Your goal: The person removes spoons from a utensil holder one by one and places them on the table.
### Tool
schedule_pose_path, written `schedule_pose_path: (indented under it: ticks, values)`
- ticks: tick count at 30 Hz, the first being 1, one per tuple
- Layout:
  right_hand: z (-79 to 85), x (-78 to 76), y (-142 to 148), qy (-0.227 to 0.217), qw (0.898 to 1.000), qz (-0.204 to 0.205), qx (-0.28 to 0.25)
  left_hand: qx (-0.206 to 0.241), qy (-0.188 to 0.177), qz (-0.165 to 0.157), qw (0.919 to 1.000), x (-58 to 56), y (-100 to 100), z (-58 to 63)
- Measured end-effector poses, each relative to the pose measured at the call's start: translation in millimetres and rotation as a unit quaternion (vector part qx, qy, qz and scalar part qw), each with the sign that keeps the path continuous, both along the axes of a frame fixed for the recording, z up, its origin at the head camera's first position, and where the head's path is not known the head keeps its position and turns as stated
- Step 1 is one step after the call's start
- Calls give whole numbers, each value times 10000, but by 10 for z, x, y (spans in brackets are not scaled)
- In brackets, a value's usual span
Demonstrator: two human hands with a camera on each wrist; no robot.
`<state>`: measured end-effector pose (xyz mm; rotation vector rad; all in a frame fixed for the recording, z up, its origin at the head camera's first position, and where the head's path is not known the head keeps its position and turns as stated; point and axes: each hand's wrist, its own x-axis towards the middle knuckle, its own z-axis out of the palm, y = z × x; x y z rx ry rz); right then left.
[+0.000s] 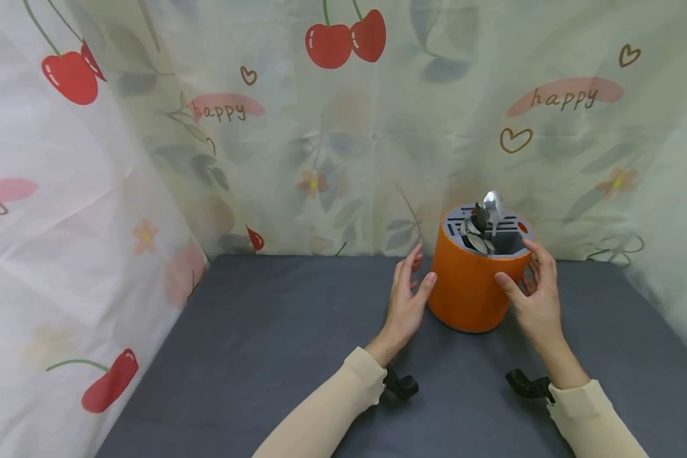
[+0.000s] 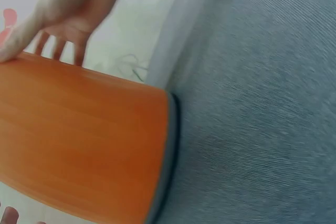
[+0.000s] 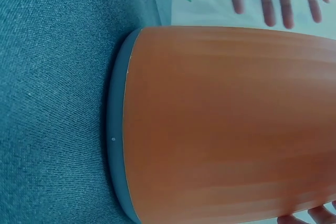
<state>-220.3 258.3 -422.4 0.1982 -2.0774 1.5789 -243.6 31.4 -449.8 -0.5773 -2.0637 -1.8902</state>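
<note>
**Orange holder between two bare hands, right one touching**

Okay, here's what I'm getting over the feeds. The smooth orange cylindrical holder (image 1: 472,292) stands upright on a dark grey cloth-covered table (image 1: 280,318), toward the back edge, so I'll place everything else from that.

Left hand (image 1: 406,292) is just left of the holder, fingers pretty much straight and spread, with hold of nothing. My right wrist cam shows a gap between its fingertips and the orange wall.

Right hand (image 1: 535,296) is at the holder's right side: thumb on the front, index finger up by the rim. It's loosely spread against the wall, and I can't tell how hard it presses.

Sticking up from the holder's light grey slotted top (image 1: 514,221) I've got a shiny metal spoon (image 1: 493,202), bowl up. Left of that there's a dark utensil (image 1: 481,216) I can't make out properly.

Behind the holder hangs a pale curtain (image 1: 349,127) printed with cherries, hearts and "happy". A thin looped cord (image 1: 615,251) sits off to the holder's right, by the curtain. On the near side of the holder are two cream sleeves (image 1: 326,413), with a curved black wrist mount (image 1: 401,385) poking out beside each cuff.
</note>
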Motion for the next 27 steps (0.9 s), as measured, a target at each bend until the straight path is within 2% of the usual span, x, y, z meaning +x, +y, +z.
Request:
schedule_pose_path:
  ticks: [7,14,27]
  values:
    - [-21,23,-1,-6,9999,-139,73,230,40,-284,9993,12,1,182]
    - [-3,6,-8,71,9998,-121,138,600,257,-557,9963,-17,-23,396]
    - [-10,-14,1,122,9998,-44,115,740,462,-841,9926,-39,-23,678]
